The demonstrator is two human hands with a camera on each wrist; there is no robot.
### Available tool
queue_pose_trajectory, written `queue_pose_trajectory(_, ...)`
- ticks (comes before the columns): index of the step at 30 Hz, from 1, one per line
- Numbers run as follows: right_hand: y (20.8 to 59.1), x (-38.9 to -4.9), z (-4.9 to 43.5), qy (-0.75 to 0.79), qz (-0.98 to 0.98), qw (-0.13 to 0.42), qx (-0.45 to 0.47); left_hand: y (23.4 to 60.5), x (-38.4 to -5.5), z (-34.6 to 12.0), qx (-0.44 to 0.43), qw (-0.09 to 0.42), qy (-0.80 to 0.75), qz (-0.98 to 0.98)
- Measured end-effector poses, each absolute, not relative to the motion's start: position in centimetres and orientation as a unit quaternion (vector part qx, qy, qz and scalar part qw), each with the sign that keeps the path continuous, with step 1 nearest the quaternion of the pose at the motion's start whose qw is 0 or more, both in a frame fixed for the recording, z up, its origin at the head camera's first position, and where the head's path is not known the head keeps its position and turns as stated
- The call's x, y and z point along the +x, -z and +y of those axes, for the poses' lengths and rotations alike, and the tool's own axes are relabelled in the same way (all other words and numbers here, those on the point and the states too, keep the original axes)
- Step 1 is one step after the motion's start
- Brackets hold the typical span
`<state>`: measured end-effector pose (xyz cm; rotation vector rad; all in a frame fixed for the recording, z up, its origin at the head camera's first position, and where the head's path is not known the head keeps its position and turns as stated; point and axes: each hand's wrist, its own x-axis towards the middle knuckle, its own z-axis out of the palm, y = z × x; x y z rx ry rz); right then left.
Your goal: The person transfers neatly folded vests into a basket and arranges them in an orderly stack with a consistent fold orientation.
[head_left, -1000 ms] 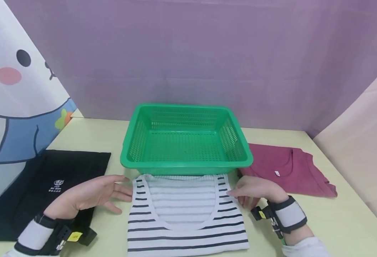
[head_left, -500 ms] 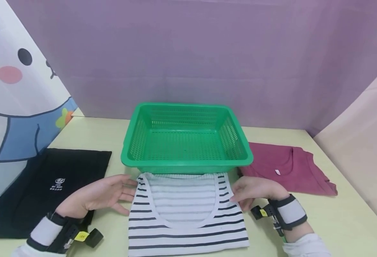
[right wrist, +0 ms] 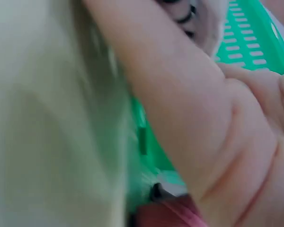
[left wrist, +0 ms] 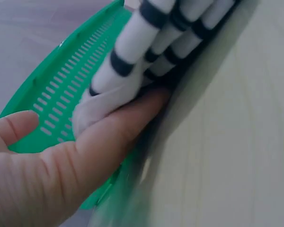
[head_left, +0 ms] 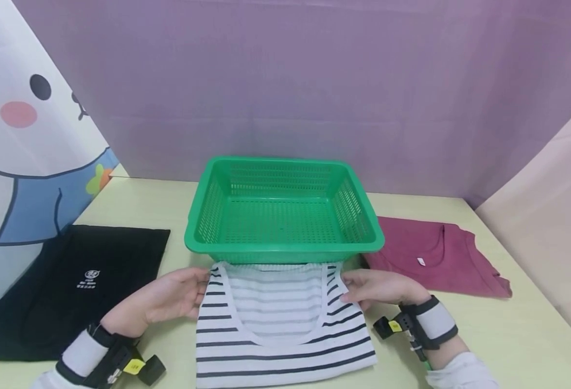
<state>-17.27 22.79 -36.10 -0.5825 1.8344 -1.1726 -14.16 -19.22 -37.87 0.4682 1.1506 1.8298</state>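
A folded white-and-black striped tank top (head_left: 285,356) lies in the middle of the table, its neckline against the green basket's front. My left hand (head_left: 175,297) is at its left edge. In the left wrist view, straight fingers (left wrist: 118,123) slip under the thick folded edge of the tank top (left wrist: 128,52), and the thumb (left wrist: 21,125) stands apart from the cloth. At the right edge, my right hand (head_left: 380,286) grips the tank top, and the stripes there slant where the cloth bunches. In the right wrist view the fingertips are hidden behind the hand (right wrist: 180,94).
The green plastic basket (head_left: 285,248) stands behind the tank top. A folded black garment (head_left: 120,248) lies at the left, and a maroon top (head_left: 431,259) lies at the right, partly behind the basket. A purple cloth backdrop (head_left: 295,86) closes the table's far edge.
My left hand has moved right to the tank top's edge, its fingers now tucked beneath it. The right hand has shifted slightly inward, and the right side of the cloth has bunched and lifted.
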Motion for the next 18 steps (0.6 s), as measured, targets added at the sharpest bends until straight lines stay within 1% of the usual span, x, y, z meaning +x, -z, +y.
queue_pose_trajectory(2, 36.4, -17.3, 22.5, 0.479, 0.735, 0.421, -0.23, 37.9, -14.1, -19.0, 0.192, 0.446, -0.744, 0.458)
queue_pose_trajectory(9, 37.4, -17.4, 21.5, 0.542, 0.698, 0.423, -0.201, 38.2, -13.9, -18.6, 0.17, 0.444, -0.747, 0.464)
queue_pose_trajectory(12, 37.4, -17.3, 21.3, 0.537, 0.715, 0.404, -0.192, 38.2, -13.8, -18.4, 0.166, 0.44, -0.75, 0.466)
queue_pose_trajectory(18, 37.3, -17.0, 21.0, 0.535, 0.732, 0.391, -0.159, 38.3, -13.6, -17.9, 0.166, 0.438, -0.754, 0.46)
